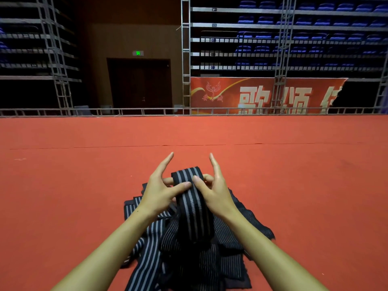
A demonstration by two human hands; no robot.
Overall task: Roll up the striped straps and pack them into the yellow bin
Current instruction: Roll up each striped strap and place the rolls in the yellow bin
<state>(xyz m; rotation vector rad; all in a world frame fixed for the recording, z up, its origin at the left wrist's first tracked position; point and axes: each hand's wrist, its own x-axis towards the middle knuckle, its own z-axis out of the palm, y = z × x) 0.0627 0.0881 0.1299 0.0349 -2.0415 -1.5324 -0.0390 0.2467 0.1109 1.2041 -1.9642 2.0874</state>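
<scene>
A black strap with grey stripes point(192, 204) is held up in front of me, its top end folded over. My left hand point(161, 190) pinches that end between thumb and a curled finger, with the other fingers pointing up. My right hand point(214, 190) pinches the same end from the right in the same way. The strap hangs down into a loose pile of several striped straps point(228, 263) on the red carpet. No yellow bin is in view.
Red carpet point(84, 185) covers the floor all around the pile. A low metal truss rail point(126, 111) runs along the carpet's far edge. Behind it stand scaffold towers, a dark doorway, a red banner point(262, 95) and rows of blue seats.
</scene>
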